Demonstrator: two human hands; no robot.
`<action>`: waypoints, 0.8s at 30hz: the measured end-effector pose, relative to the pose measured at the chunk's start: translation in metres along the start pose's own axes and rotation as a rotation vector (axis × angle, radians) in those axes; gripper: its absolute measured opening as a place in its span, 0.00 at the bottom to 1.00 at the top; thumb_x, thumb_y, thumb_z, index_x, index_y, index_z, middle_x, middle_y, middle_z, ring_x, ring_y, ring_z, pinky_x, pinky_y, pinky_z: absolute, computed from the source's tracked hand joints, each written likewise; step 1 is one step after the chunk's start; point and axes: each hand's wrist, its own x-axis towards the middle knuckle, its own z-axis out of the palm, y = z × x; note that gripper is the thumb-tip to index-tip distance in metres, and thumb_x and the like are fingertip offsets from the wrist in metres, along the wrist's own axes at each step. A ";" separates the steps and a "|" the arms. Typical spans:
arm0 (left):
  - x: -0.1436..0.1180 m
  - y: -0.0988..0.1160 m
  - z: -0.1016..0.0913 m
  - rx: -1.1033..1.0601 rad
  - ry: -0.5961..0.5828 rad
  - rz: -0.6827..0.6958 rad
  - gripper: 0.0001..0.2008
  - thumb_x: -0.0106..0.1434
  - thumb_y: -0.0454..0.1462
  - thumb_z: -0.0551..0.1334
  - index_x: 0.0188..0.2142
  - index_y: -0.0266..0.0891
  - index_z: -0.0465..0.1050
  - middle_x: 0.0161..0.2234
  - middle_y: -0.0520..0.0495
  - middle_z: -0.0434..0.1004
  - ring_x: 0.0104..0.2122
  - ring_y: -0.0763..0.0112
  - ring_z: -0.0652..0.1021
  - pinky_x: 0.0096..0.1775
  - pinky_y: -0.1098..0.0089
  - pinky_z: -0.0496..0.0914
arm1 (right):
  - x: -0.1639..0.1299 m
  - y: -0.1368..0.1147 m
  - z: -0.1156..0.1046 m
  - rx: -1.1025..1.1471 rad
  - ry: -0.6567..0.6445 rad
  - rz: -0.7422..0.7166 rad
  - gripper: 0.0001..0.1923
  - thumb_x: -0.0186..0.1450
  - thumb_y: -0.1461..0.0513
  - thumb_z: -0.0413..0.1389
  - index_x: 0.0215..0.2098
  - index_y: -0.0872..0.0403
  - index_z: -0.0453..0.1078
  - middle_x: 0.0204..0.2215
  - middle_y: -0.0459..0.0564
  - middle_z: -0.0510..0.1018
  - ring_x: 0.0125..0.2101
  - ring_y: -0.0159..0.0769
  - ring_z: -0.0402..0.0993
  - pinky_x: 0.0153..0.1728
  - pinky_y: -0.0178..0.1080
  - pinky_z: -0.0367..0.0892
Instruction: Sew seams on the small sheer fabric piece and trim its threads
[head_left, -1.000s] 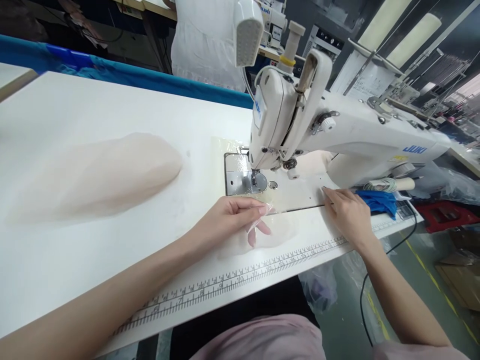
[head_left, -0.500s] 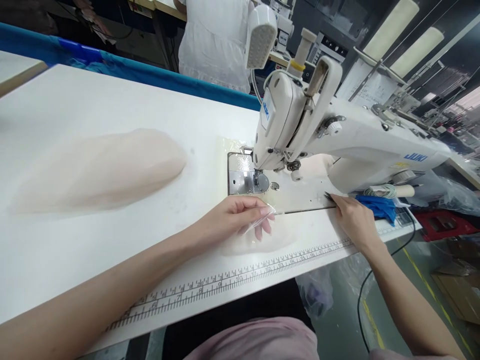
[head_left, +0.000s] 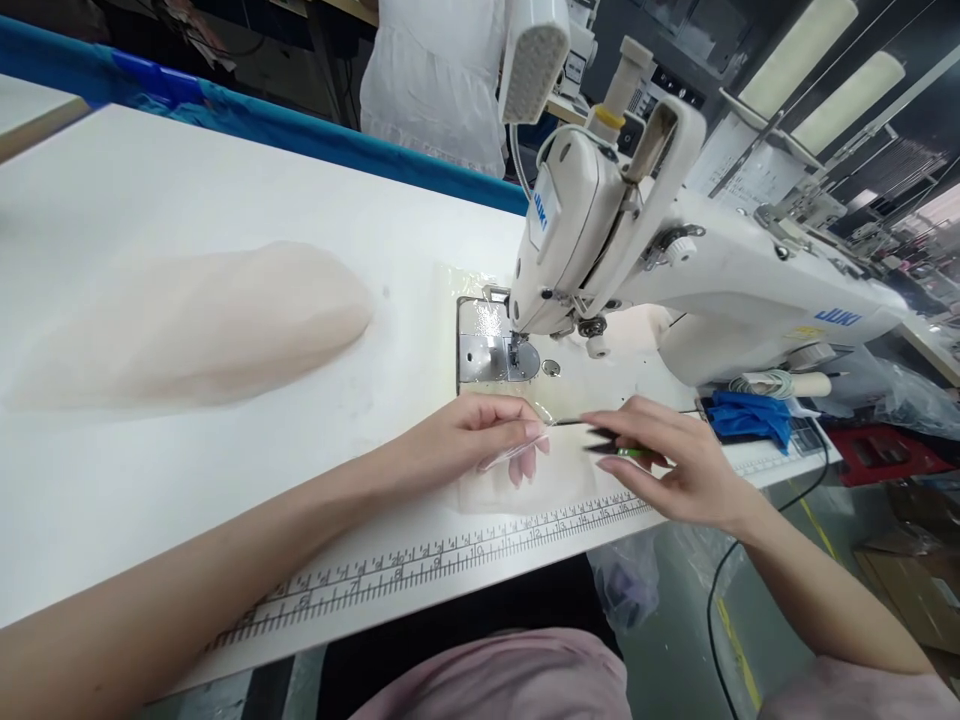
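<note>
Between the thumb and fingers of my left hand (head_left: 499,435) is pinched a piece of sheer pale fabric (head_left: 551,480), which hangs over the front of the table. My right hand (head_left: 667,455) is closed around small thread snips (head_left: 604,443) with dark blades and a bit of green on the handle. Their blades point left, a short way from the fabric's pinched edge and apart from it. Just behind my left hand are the needle plate (head_left: 484,370) and presser foot of a white sewing machine (head_left: 592,230).
A larger sheer beige fabric piece (head_left: 225,310) lies on the left of the white table (head_left: 360,540). A printed ruler (head_left: 442,565) runs along its front edge. Blue cloth (head_left: 750,415) and a thread cone sit at right. A person in white clothing (head_left: 435,80) is beyond.
My right hand has come left from beside the machine's base, bringing the snips off the table towards my left hand. My left hand keeps its pinch on the fabric. The view has shifted slightly.
</note>
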 end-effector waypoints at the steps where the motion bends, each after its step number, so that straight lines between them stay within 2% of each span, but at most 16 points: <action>1: 0.000 0.000 0.000 0.001 -0.011 0.006 0.16 0.66 0.47 0.56 0.33 0.38 0.73 0.26 0.51 0.75 0.30 0.71 0.73 0.34 0.70 0.64 | 0.005 -0.003 0.000 -0.068 -0.030 -0.054 0.18 0.68 0.63 0.53 0.56 0.57 0.63 0.32 0.48 0.71 0.27 0.29 0.66 0.25 0.32 0.60; 4: -0.001 -0.001 0.000 0.000 -0.028 0.022 0.16 0.66 0.47 0.55 0.33 0.39 0.73 0.25 0.52 0.74 0.29 0.72 0.73 0.34 0.70 0.63 | 0.015 -0.004 -0.003 -0.300 -0.101 -0.140 0.16 0.71 0.62 0.49 0.55 0.59 0.64 0.32 0.49 0.72 0.27 0.29 0.67 0.22 0.33 0.57; 7: -0.003 -0.001 0.000 0.003 -0.031 0.016 0.16 0.66 0.48 0.55 0.31 0.39 0.73 0.24 0.52 0.73 0.29 0.72 0.72 0.34 0.70 0.63 | 0.019 -0.002 -0.006 -0.396 -0.170 -0.175 0.16 0.72 0.60 0.47 0.55 0.58 0.64 0.31 0.48 0.72 0.24 0.28 0.66 0.21 0.33 0.54; 18: -0.003 0.000 -0.001 0.005 -0.050 0.021 0.17 0.66 0.47 0.55 0.27 0.38 0.71 0.25 0.52 0.72 0.28 0.73 0.72 0.34 0.70 0.63 | 0.026 -0.005 -0.007 -0.354 -0.295 -0.119 0.19 0.73 0.57 0.43 0.56 0.58 0.63 0.31 0.47 0.71 0.24 0.28 0.65 0.22 0.33 0.55; 24: -0.003 0.001 0.000 0.016 -0.048 0.045 0.18 0.66 0.46 0.55 0.25 0.38 0.70 0.25 0.53 0.72 0.28 0.75 0.71 0.34 0.72 0.64 | 0.028 -0.006 -0.007 -0.353 -0.318 -0.109 0.19 0.74 0.57 0.41 0.57 0.56 0.63 0.30 0.47 0.70 0.22 0.27 0.63 0.22 0.33 0.53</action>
